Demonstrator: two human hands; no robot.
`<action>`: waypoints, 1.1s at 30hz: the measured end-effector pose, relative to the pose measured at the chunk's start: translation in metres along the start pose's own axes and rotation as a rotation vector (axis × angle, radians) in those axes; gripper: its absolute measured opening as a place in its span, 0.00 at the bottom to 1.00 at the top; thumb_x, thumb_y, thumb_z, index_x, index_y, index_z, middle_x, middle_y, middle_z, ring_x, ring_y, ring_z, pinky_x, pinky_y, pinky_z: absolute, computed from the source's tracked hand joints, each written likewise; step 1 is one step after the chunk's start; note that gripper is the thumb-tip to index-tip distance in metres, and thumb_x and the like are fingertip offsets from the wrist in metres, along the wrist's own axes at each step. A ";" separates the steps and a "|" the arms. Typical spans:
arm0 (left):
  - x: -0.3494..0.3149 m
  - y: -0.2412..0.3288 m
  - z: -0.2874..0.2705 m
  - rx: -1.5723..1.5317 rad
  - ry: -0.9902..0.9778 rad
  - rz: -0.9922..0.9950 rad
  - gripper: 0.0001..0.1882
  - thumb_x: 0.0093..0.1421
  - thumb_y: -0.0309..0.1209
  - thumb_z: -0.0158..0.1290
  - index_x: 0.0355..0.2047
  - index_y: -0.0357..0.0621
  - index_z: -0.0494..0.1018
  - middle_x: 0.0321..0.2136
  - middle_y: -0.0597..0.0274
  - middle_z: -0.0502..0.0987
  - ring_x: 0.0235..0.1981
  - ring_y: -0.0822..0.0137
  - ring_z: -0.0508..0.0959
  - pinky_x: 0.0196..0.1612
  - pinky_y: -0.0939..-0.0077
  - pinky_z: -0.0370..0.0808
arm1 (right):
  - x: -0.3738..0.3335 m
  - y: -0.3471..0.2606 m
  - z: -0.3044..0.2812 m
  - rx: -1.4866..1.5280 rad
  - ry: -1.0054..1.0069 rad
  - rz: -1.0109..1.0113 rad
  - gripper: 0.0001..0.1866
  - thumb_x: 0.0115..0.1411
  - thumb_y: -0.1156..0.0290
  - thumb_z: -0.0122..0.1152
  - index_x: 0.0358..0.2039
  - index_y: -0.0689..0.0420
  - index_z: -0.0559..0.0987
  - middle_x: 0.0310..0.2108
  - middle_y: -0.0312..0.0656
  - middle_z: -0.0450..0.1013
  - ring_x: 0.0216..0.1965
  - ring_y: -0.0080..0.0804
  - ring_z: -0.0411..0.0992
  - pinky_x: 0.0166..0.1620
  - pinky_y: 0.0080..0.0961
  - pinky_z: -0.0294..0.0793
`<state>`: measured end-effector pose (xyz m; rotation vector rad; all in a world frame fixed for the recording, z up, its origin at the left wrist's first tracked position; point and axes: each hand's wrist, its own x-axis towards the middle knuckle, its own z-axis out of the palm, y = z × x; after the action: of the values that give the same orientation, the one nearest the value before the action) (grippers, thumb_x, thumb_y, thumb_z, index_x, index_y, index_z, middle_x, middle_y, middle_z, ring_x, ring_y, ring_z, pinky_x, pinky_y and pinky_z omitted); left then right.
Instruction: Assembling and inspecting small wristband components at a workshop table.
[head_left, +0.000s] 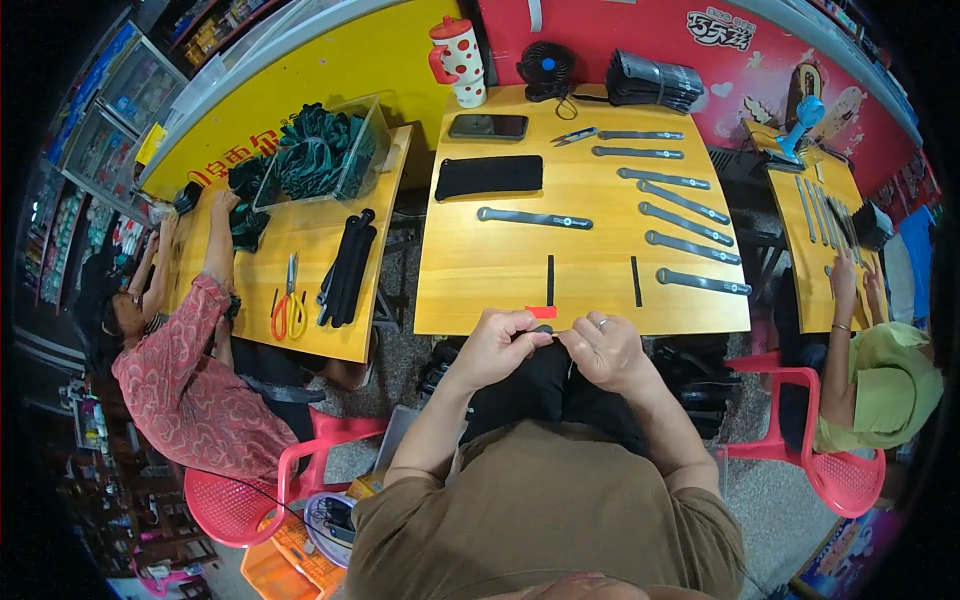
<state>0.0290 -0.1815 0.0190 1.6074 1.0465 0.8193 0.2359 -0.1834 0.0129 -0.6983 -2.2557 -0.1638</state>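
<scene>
At the table's near edge my left hand (495, 348) is closed, thumb against fingers, on a small dark piece (544, 329) that is mostly hidden. My right hand (605, 350) is closed in a pinch right beside it; what its fingertips hold is too small to make out. A red strip (541, 312) shows just beyond the left fingertips. Past it, two narrow black strips (550, 280) lie on the yellow table (600, 300). One grey strap (535, 218) with a rounded end rests in the middle, and several more grey straps (690, 225) lie along the right side.
Farther back are a black fabric bundle (489, 177), a phone (488, 127), snips (575, 136), a spotted tumbler (458, 62), a black fan (547, 70) and stacked dark straps (653, 82). People work at side tables; the left one holds scissors (289, 305) and a clear bin (375, 150).
</scene>
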 end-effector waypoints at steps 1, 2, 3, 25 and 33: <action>0.000 0.000 -0.002 0.001 -0.005 -0.002 0.09 0.58 0.23 0.57 0.22 0.34 0.73 0.15 0.67 0.72 0.19 0.79 0.69 0.23 0.81 0.65 | 0.000 0.002 0.000 -0.001 0.001 0.005 0.11 0.46 0.77 0.61 0.30 0.58 0.70 0.18 0.38 0.62 0.18 0.32 0.66 0.19 0.28 0.63; 0.000 0.000 -0.004 0.017 -0.028 0.012 0.08 0.58 0.23 0.57 0.22 0.33 0.74 0.16 0.66 0.72 0.19 0.79 0.69 0.23 0.80 0.65 | 0.000 0.004 0.001 -0.011 0.005 -0.033 0.11 0.45 0.77 0.61 0.30 0.58 0.70 0.18 0.38 0.62 0.18 0.33 0.65 0.19 0.28 0.63; 0.001 0.001 -0.005 0.034 -0.049 0.028 0.08 0.58 0.23 0.57 0.23 0.33 0.74 0.16 0.66 0.72 0.19 0.79 0.70 0.23 0.80 0.66 | 0.000 0.005 0.001 -0.021 0.009 -0.075 0.11 0.44 0.76 0.60 0.30 0.58 0.70 0.18 0.38 0.62 0.18 0.33 0.65 0.19 0.28 0.63; -0.001 -0.030 0.020 -0.248 0.200 -0.079 0.07 0.61 0.26 0.55 0.26 0.40 0.76 0.18 0.70 0.74 0.16 0.84 0.67 0.19 0.87 0.63 | -0.012 -0.027 0.047 0.919 0.080 0.847 0.14 0.57 0.81 0.58 0.43 0.59 0.67 0.23 0.39 0.71 0.25 0.27 0.74 0.28 0.23 0.71; -0.017 -0.013 0.013 -0.299 0.024 -0.023 0.07 0.59 0.24 0.57 0.24 0.39 0.75 0.18 0.70 0.74 0.20 0.82 0.70 0.22 0.85 0.64 | -0.017 -0.036 0.033 1.751 0.165 1.132 0.20 0.54 0.81 0.56 0.47 0.58 0.66 0.18 0.32 0.66 0.18 0.16 0.59 0.22 0.16 0.55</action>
<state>0.0309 -0.2007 0.0031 1.3329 0.9093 0.9336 0.2054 -0.2110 -0.0192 -0.6644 -0.8185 1.8695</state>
